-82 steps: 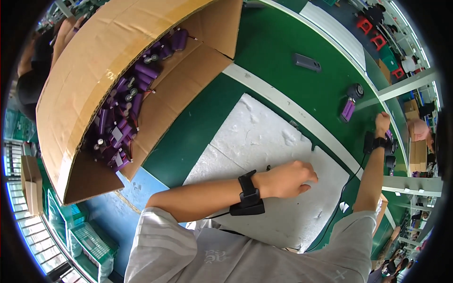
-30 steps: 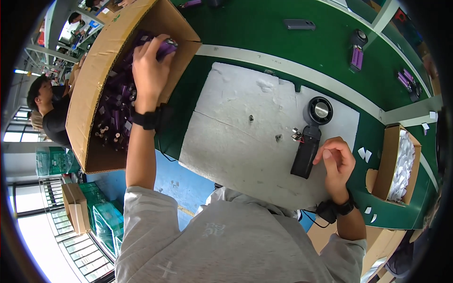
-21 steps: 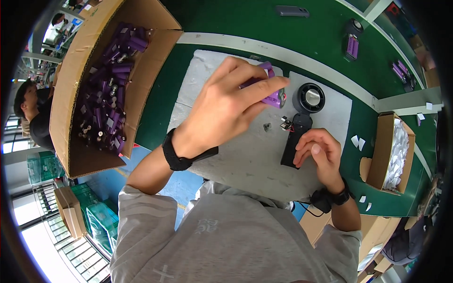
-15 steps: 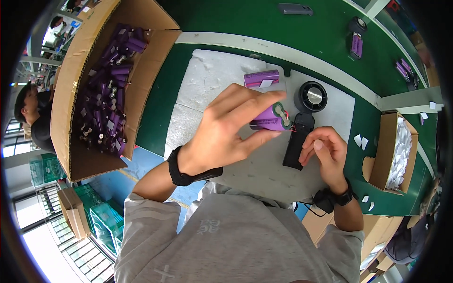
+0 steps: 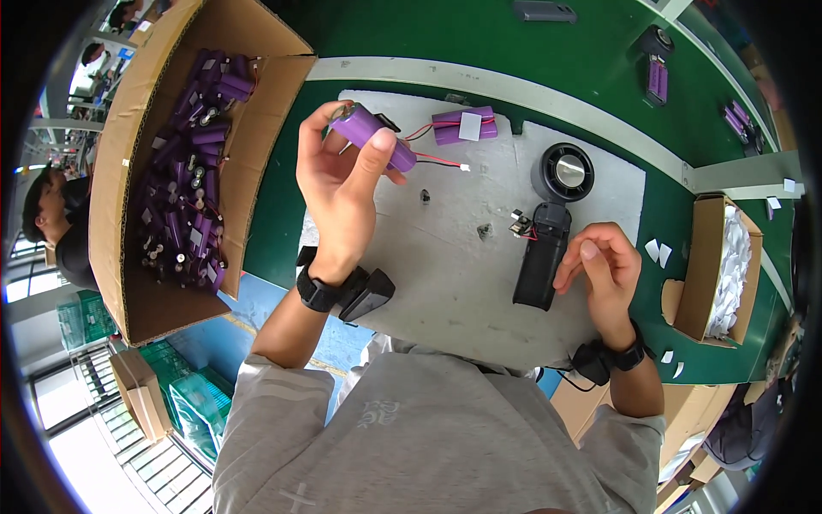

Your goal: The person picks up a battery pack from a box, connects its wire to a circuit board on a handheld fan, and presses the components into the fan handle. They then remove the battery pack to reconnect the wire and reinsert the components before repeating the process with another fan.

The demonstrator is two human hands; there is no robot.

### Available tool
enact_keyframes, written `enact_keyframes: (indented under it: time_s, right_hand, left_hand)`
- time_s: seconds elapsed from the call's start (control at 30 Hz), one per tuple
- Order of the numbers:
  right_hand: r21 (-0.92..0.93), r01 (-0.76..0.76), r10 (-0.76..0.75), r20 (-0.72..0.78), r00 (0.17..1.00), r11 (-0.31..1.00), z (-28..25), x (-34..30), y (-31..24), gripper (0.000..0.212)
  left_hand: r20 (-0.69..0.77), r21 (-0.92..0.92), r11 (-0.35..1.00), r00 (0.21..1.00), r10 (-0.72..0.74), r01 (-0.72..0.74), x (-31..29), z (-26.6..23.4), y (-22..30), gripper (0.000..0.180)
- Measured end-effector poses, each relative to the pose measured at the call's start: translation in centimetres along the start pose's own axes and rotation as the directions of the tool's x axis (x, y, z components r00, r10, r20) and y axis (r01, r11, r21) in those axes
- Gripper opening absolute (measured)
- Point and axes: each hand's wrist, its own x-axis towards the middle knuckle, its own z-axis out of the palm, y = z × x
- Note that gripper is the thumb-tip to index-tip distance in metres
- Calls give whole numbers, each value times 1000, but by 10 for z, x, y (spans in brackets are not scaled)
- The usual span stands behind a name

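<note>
**One purple battery pack in the left hand, another on the foam just beyond it**

The left hand (image 5: 342, 206) holds a purple cylindrical battery pack (image 5: 368, 133) between thumb and fingers, tilted, raised above the upper left part of a white foam board (image 5: 411, 265). From the pack's right end, a thin red and black lead (image 5: 441, 161) with a small white plug reaches out to the right of the grip.

Just right of that grip and slightly farther off, a second purple pack with a white label (image 5: 443, 135) lies on the foam.

Farther right lies a black handheld fan with a round head (image 5: 552, 224), a small circuit board on wires (image 5: 520, 224) at its near-grip side. Next to the handle's right edge, the right hand (image 5: 612, 278) is loosely curled with nothing visible in it; whether its fingertips touch the handle cannot be told.

Left of the grip stands a large brown cardboard carton (image 5: 270, 141) holding many purple packs (image 5: 193, 171). Well to the grip's right, past the right hand, a small brown carton (image 5: 689, 274) holds white paper pieces (image 5: 732, 274) on the green tabletop (image 5: 479, 43).
</note>
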Motion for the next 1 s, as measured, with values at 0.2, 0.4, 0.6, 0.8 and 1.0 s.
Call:
enact_keyframes:
  time_s: [0.2,0.4,0.6,0.8,1.0]
  right_hand:
    - [22,59,-60,55,997,998,15,2,-9,33]
    - [93,-6,17,-110,994,996,4,1,-6,44]
    - [256,63,-6,-217,976,965,-39,17,-5,42]
    - [258,-52,80,-101,992,965,-33,18,-17,28]
    - [-717,44,-5,56,998,696,0,19,-30,12]
  left_hand:
    - [182,-363,926,983,-33,99,-40,59,21,47]
    - [567,137,927,795,216,-350,-56,97,-6,50]
    - [646,382,793,751,138,-475,-39,74,-5,46]
    - [743,472,802,655,-139,-366,-29,64,-26,44]
    - [758,388,890,633,-160,-239,-14,66,-34,39]
